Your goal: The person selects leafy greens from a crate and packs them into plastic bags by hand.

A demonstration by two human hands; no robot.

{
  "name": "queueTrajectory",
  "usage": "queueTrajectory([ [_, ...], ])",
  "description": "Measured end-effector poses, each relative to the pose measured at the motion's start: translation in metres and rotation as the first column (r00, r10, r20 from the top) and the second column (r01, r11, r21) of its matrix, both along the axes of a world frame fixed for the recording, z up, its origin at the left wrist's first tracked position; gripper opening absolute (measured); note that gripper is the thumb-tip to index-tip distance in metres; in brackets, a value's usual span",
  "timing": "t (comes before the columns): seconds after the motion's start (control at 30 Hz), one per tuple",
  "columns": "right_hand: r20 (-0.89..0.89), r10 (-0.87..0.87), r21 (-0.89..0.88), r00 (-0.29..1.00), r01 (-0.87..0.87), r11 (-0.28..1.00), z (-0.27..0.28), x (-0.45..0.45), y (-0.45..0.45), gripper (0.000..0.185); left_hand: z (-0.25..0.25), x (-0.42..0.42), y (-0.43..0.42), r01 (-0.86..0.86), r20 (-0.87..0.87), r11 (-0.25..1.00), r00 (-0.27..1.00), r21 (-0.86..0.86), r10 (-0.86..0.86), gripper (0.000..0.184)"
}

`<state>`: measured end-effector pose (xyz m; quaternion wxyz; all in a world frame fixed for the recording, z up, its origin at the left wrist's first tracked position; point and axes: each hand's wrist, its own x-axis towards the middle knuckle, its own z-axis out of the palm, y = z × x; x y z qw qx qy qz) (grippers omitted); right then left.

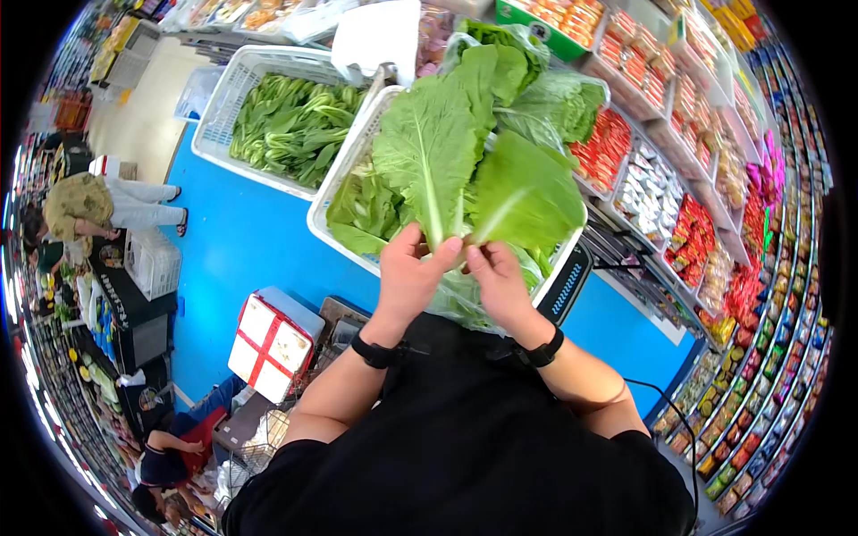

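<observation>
The left hand [413, 275] pinches a long leaf [424, 134] by its stem base and the right hand [497, 279] pinches a broad leaf [529, 192] likewise, perhaps to spare the tender blades. Both leaves fan out above a white crate [318, 217] of loose and bagged greens [362, 205], likely gathered there for easy reach; beside it, another crate [250, 172] holds heaped bok choy [290, 125].

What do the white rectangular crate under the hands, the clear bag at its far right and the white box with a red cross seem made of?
White crate: probably rigid, smooth plastic, by its even rim.
Clear bag: likely thin, glossy plastic film; see-through, with bright creases.
White box: perhaps matte foam, by its dull, pale top; cardboard is possible.
</observation>
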<state>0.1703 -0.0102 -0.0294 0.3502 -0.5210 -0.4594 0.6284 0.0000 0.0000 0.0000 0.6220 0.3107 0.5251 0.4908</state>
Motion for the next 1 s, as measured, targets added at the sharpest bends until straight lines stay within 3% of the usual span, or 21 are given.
queueTrajectory([
  [0.07, -0.251, -0.151, -0.233, 0.956, 0.092, 0.968, -0.006, 0.014, 0.001, 0.033, 0.006, 0.014, -0.003, 0.013, -0.270, 0.999, 0.963, 0.040, -0.002, 0.032],
  [0.1, -0.283, -0.136, -0.201, 0.949, 0.080, 0.976, -0.012, -0.011, 0.014, 0.033, 0.011, -0.008, 0.009, 0.009, -0.297, 0.997, 0.955, 0.075, 0.014, 0.032],
  [0.17, -0.396, -0.243, -0.346, 0.886, 0.102, 0.933, -0.011, -0.008, 0.011, 0.029, 0.019, 0.000, 0.005, 0.001, -0.378, 0.993, 0.925, 0.122, 0.045, 0.029],
  [0.27, -0.312, -0.409, -0.454, 0.858, 0.243, 0.857, -0.025, -0.005, 0.016, 0.022, 0.019, -0.001, 0.004, -0.062, -0.434, 0.980, 0.890, 0.188, 0.139, 0.027],
  [0.33, -0.176, -0.492, -0.504, 0.853, 0.351, 0.789, -0.043, 0.010, 0.020, 0.020, 0.024, -0.005, 0.005, -0.101, -0.474, 0.974, 0.861, 0.202, 0.187, 0.026],
  [0.4, 0.178, -0.214, -0.302, 0.961, 0.260, 0.917, -0.065, 0.042, 0.030, 0.028, 0.026, -0.013, 0.009, -0.099, -0.459, 0.962, 0.864, 0.254, 0.210, 0.028],
  [0.43, 0.412, -0.074, -0.184, 0.908, 0.162, 0.970, -0.069, 0.059, 0.040, 0.033, 0.026, -0.017, 0.008, -0.104, -0.462, 0.961, 0.860, 0.257, 0.217, 0.028],
  [0.5, 0.759, -0.066, 0.046, 0.648, 0.047, 0.998, -0.093, 0.098, 0.054, 0.040, 0.021, -0.023, 0.004, -0.041, -0.576, 0.965, 0.795, 0.259, 0.189, 0.031],
  [0.57, 0.728, -0.245, 0.168, 0.640, 0.181, 0.969, -0.112, 0.122, 0.055, 0.051, 0.020, -0.027, -0.001, 0.018, -0.660, 0.971, 0.736, 0.238, 0.148, 0.036],
  [0.6, 0.735, -0.171, 0.005, 0.657, 0.247, 0.969, -0.105, 0.129, 0.057, 0.058, 0.019, -0.028, -0.003, 0.067, -0.738, 0.975, 0.665, 0.210, 0.114, 0.041],
  [0.63, 0.735, -0.178, 0.007, 0.654, 0.254, 0.967, -0.101, 0.130, 0.055, 0.058, 0.015, -0.028, -0.003, 0.074, -0.737, 0.974, 0.667, 0.212, 0.110, 0.041],
  [0.7, 0.418, -0.141, -0.162, 0.897, 0.227, 0.960, -0.080, 0.134, 0.044, 0.061, 0.006, -0.024, -0.007, 0.138, -0.743, 0.878, 0.602, 0.458, 0.293, 0.042],
  [0.73, 0.078, -0.125, -0.266, 0.989, 0.142, 0.953, -0.050, 0.128, 0.037, 0.066, 0.008, -0.021, -0.008, 0.144, -0.740, 0.881, 0.612, 0.451, 0.278, 0.042],
  [0.77, -0.273, -0.129, -0.334, 0.953, 0.032, 0.942, -0.020, 0.116, 0.029, 0.071, 0.011, -0.018, -0.009, 0.218, -0.724, 0.862, 0.654, 0.458, 0.219, 0.041],
  [0.8, -0.578, -0.062, -0.297, 0.813, -0.139, 0.945, -0.005, 0.107, 0.024, 0.075, 0.012, -0.015, -0.013, 0.292, -0.707, 0.835, 0.691, 0.466, 0.152, 0.043],
  [0.83, -0.818, 0.005, -0.192, 0.575, -0.281, 0.940, 0.004, 0.099, 0.023, 0.079, 0.008, -0.010, -0.017, 0.304, -0.702, 0.833, 0.700, 0.463, 0.134, 0.043],
  [0.9, -0.863, 0.087, -0.082, 0.498, -0.308, 0.948, 0.013, 0.093, 0.015, 0.084, -0.005, -0.001, -0.025, 0.449, -0.701, 0.754, 0.713, 0.480, 0.022, 0.045],
  [0.93, -0.848, -0.018, -0.176, 0.530, -0.249, 0.953, 0.016, 0.089, 0.012, 0.092, -0.006, 0.000, -0.027, 0.518, -0.751, 0.696, 0.659, 0.497, 0.046, 0.051],
  [0.97, -0.851, -0.271, -0.421, 0.450, -0.276, 0.864, 0.027, 0.095, 0.018, 0.097, -0.006, 0.003, -0.030, 0.526, -0.748, 0.687, 0.662, 0.501, 0.039, 0.051],
  [1.0, -0.849, -0.237, -0.391, 0.472, -0.260, 0.883, 0.027, 0.099, 0.012, 0.096, -0.005, 0.007, -0.033, 0.557, -0.776, 0.667, 0.629, 0.495, 0.050, 0.053],
])
